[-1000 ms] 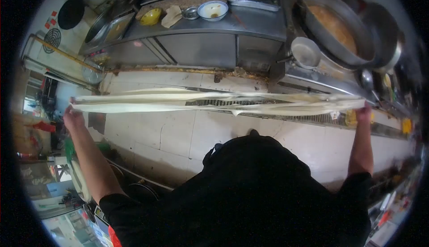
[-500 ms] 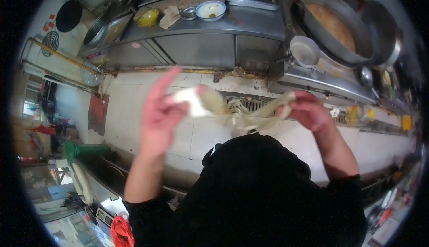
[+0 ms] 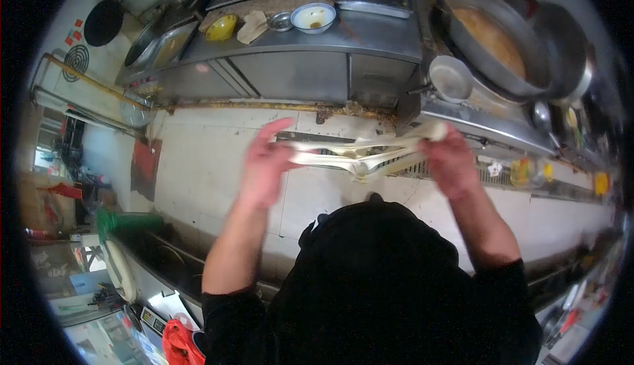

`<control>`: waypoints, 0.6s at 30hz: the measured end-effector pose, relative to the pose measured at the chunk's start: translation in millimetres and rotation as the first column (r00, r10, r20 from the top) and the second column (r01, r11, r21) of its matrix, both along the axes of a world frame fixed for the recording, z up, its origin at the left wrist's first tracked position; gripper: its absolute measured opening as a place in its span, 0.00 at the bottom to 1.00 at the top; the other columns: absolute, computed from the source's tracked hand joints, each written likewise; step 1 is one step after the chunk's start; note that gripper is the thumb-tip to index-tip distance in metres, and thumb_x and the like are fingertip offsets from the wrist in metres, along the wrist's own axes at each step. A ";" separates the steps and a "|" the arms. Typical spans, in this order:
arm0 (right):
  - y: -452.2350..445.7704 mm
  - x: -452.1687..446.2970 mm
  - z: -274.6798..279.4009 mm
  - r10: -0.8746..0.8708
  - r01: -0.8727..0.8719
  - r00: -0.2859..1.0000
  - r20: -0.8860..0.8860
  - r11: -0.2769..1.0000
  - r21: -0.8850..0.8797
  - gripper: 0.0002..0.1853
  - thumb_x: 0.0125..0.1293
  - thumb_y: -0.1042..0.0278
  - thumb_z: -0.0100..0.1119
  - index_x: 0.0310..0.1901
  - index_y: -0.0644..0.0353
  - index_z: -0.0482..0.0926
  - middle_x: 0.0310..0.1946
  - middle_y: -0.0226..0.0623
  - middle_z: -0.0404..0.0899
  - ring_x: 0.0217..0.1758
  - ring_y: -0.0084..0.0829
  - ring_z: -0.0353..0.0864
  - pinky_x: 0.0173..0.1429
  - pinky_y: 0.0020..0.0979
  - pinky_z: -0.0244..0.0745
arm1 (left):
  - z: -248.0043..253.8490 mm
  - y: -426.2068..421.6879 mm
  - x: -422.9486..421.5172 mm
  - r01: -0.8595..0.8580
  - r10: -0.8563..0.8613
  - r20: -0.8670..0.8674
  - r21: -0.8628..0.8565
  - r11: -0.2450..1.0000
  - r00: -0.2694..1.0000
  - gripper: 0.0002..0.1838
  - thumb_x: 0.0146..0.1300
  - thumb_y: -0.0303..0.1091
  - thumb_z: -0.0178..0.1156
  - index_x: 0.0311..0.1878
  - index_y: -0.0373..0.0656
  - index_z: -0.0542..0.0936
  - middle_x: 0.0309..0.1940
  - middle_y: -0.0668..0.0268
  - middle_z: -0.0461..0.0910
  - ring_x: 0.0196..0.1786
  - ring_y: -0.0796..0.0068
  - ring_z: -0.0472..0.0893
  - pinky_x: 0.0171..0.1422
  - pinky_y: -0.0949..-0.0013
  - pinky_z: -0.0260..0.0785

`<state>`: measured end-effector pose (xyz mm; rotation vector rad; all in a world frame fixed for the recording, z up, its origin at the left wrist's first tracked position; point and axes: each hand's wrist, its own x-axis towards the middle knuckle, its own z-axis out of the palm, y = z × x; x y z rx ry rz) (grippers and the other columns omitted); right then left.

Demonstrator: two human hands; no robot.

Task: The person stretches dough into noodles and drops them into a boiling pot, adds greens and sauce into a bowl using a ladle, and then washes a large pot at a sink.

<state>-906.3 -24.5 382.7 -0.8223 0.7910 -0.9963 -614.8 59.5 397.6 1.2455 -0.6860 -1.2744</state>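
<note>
Pale strands of dough (image 3: 356, 160) hang in the air between my two hands, above the tiled floor, sagging a little at the middle. My left hand (image 3: 265, 167) grips their left end, with one finger raised; motion blurs it somewhat. At the other end, my right hand (image 3: 450, 160) is closed on the dough. The strands lie in upper and lower lines that come near each other at the middle.
Ahead runs a steel counter (image 3: 284, 68) with a yellow bowl (image 3: 221, 28) and a white bowl (image 3: 313, 18). A large pan of brownish liquid (image 3: 489, 35) is at the upper right. A green bin (image 3: 132, 222) stands at the left.
The long dough stretched between widely spread arms is now short, with my hands much closer together. Since half a second ago, my left hand has moved right and the strands are pulled straighter.
</note>
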 end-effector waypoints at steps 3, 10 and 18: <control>-24.5 -87.6 -7.2 -0.174 0.173 0.985 0.003 0.983 0.056 0.11 0.56 0.75 0.58 0.42 0.56 0.72 0.36 0.29 0.75 0.40 0.25 0.76 0.44 0.28 0.72 | -1.7 23.0 78.0 -0.272 0.273 -0.153 0.030 0.962 0.950 0.23 0.53 0.25 0.50 0.55 0.36 0.68 0.31 0.61 0.76 0.32 0.65 0.78 0.39 0.64 0.77; -87.5 -299.8 -84.9 -0.496 0.513 0.858 -0.135 0.838 0.185 0.09 0.57 0.74 0.60 0.40 0.61 0.73 0.35 0.34 0.78 0.40 0.30 0.78 0.47 0.31 0.75 | -39.6 98.7 352.2 -0.530 0.462 -0.426 -0.050 0.847 0.778 0.18 0.57 0.28 0.47 0.52 0.34 0.69 0.44 0.57 0.74 0.35 0.68 0.77 0.47 0.65 0.74; -98.5 -410.1 -146.9 -0.582 0.583 0.809 -0.076 0.782 0.220 0.16 0.56 0.72 0.60 0.47 0.63 0.74 0.44 0.40 0.77 0.50 0.39 0.76 0.60 0.39 0.71 | 77.0 63.2 290.1 -0.887 0.906 -0.007 -0.209 0.412 0.422 0.15 0.62 0.27 0.42 0.46 0.27 0.70 0.50 0.48 0.73 0.50 0.59 0.74 0.56 0.56 0.69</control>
